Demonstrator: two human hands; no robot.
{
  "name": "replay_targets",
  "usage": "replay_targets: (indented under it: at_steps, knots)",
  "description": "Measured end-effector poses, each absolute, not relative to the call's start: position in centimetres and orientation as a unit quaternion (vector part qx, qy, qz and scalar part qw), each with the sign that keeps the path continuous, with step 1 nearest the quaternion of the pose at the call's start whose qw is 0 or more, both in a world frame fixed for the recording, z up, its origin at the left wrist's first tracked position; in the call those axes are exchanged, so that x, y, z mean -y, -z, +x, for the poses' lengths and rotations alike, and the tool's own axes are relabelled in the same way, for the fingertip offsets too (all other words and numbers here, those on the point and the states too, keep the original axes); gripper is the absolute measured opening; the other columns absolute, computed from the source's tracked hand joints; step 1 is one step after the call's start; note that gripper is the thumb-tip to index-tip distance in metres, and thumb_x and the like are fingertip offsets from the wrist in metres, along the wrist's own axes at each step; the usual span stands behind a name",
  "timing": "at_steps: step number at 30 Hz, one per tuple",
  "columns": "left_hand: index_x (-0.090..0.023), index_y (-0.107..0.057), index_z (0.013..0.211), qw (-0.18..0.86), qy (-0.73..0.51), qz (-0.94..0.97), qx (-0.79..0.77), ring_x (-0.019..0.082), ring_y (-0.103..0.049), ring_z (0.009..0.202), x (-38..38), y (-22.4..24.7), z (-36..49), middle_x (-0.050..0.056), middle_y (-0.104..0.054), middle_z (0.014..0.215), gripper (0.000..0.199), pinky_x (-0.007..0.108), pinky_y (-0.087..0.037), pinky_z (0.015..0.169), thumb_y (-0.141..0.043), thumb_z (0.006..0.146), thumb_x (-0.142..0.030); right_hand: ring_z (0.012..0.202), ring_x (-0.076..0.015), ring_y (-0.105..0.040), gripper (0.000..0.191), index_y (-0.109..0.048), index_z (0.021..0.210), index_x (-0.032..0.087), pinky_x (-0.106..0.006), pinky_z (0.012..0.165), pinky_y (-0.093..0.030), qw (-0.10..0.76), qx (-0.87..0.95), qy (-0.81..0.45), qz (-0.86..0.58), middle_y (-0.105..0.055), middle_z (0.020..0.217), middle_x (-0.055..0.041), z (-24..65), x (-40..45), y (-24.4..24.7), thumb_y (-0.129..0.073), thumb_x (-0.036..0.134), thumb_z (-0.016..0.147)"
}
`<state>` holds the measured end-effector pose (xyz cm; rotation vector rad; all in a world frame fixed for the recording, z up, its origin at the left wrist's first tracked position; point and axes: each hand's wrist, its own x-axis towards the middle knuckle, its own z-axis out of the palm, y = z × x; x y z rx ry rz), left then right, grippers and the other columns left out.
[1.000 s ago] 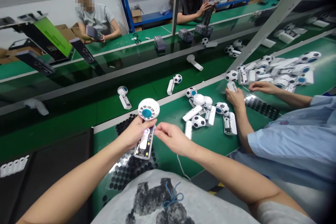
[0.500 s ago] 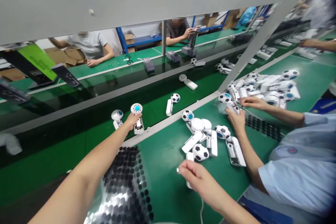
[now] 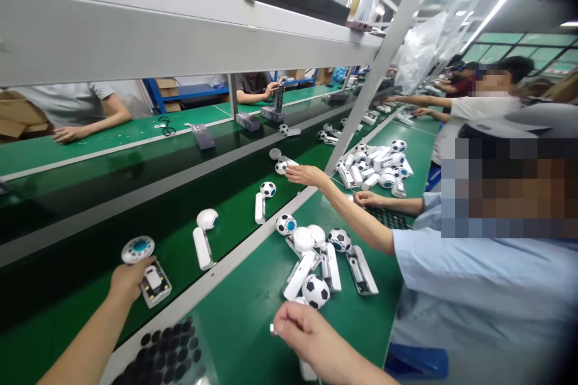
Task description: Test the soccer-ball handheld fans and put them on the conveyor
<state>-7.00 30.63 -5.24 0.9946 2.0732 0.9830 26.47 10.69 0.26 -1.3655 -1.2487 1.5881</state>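
Note:
My left hand [image 3: 129, 280] is closed on a white folding device [image 3: 157, 283] at the left, over the dark green belt. The device has a round head with a blue centre, and its body faces up with the inside showing. Over the front of the green table, my right hand [image 3: 307, 334] pinches a small white plug-like piece [image 3: 273, 329] between thumb and fingertips. Just beyond that hand lies a pile of similar white devices with football-patterned heads [image 3: 315, 292]. A white body partly shows beneath my right hand.
More devices [image 3: 203, 246] lie along the belt [image 3: 171, 216]. A sheet of black round pads [image 3: 167, 349] lies at the front left. On the right, a co-worker in a light blue sleeve [image 3: 415, 258] reaches over the belt. A slanted grey post [image 3: 383, 60] rises beyond.
The view has swung right. My left hand has moved left with its device, past another device on the belt. The co-worker's hand has gone out over the belt to a device there.

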Motion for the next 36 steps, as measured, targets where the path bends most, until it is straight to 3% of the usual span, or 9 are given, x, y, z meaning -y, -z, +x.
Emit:
replay_targets:
  at_steps: [2,5,10,13,17,20,30,36]
  knots:
    - [-0.014,-0.049,0.078,0.416,-0.419,0.300,-0.749,0.016,-0.055,0.050,-29.8,4.3,-6.4,0.000,-0.050,0.056,0.013,0.030,-0.049,0.051,-0.056,0.067,-0.011,0.050,-0.0068,-0.026,0.023,-0.049,0.072,0.016,-0.020,0.044,-0.020,0.347,0.491,-0.608,-0.518,-0.033,0.057,0.0063,26.5,-10.2,-0.8,-0.050,0.036,0.083]
    - [-0.012,-0.052,0.070,0.522,-0.456,0.242,-0.679,0.012,-0.055,0.050,-26.9,2.2,-5.1,0.002,-0.056,0.059,0.009,0.025,-0.050,0.054,-0.050,0.071,-0.003,0.048,-0.0066,-0.023,0.023,-0.050,0.078,0.016,-0.020,0.043,-0.018,0.335,0.508,-0.608,-0.511,-0.029,0.056,0.0072,26.8,-9.4,-1.4,-0.046,0.037,0.086]
    - [-0.012,-0.060,0.083,0.642,-0.516,0.193,-0.533,0.014,-0.061,0.065,-19.6,-2.1,-2.1,0.006,-0.063,0.078,0.018,0.025,-0.052,0.060,-0.048,0.083,-0.024,0.048,-0.0072,-0.025,0.023,-0.050,0.080,0.018,-0.020,0.044,-0.022,0.320,0.550,-0.606,-0.478,-0.029,0.056,0.0075,25.9,-8.4,-3.0,-0.043,0.038,0.088]
    - [-0.010,-0.061,0.083,0.700,-0.526,0.174,-0.451,0.015,-0.062,0.066,-15.0,-4.8,0.0,0.008,-0.065,0.080,0.027,0.025,-0.052,0.055,-0.053,0.081,-0.035,0.050,-0.0082,-0.033,0.020,-0.050,0.082,0.018,-0.021,0.048,-0.028,0.306,0.592,-0.587,-0.459,-0.040,0.057,0.0062,24.3,-7.8,-4.4,-0.042,0.035,0.088]
    - [-0.010,-0.061,0.078,0.652,-0.524,0.248,-0.488,0.010,-0.057,0.052,-10.4,-7.2,2.5,0.003,-0.062,0.066,0.024,0.019,-0.046,0.047,-0.066,0.071,-0.033,0.053,-0.0096,-0.043,0.015,-0.050,0.084,0.019,-0.023,0.054,-0.034,0.313,0.648,-0.554,-0.418,-0.052,0.059,0.0045,22.0,-7.0,-5.6,-0.043,0.032,0.088]
    - [-0.013,-0.059,0.081,0.648,-0.511,0.288,-0.486,0.009,-0.055,0.051,-8.2,-7.7,3.8,0.000,-0.061,0.067,0.026,0.019,-0.044,0.047,-0.070,0.067,-0.033,0.056,-0.0101,-0.047,0.012,-0.050,0.084,0.020,-0.024,0.058,-0.036,0.323,0.664,-0.550,-0.390,-0.054,0.060,0.0043,20.9,-6.5,-5.9,-0.044,0.029,0.087]
    - [-0.015,-0.055,0.088,0.636,-0.457,0.364,-0.504,0.009,-0.054,0.058,-4.8,-8.5,5.3,0.000,-0.058,0.070,0.030,0.021,-0.042,0.055,-0.067,0.069,-0.035,0.053,-0.0088,-0.045,0.010,-0.049,0.080,0.019,-0.021,0.053,-0.036,0.306,0.672,-0.573,-0.356,-0.049,0.057,0.0055,21.1,-4.9,-6.2,-0.045,0.027,0.086]
    - [-0.016,-0.053,0.092,0.614,-0.434,0.409,-0.518,0.010,-0.054,0.061,-4.2,-7.5,5.8,0.001,-0.057,0.072,0.030,0.022,-0.042,0.059,-0.062,0.073,-0.037,0.050,-0.0082,-0.043,0.011,-0.048,0.075,0.020,-0.021,0.052,-0.035,0.282,0.723,-0.506,-0.377,-0.050,0.055,0.0060,21.4,-4.4,-6.0,-0.044,0.021,0.085]
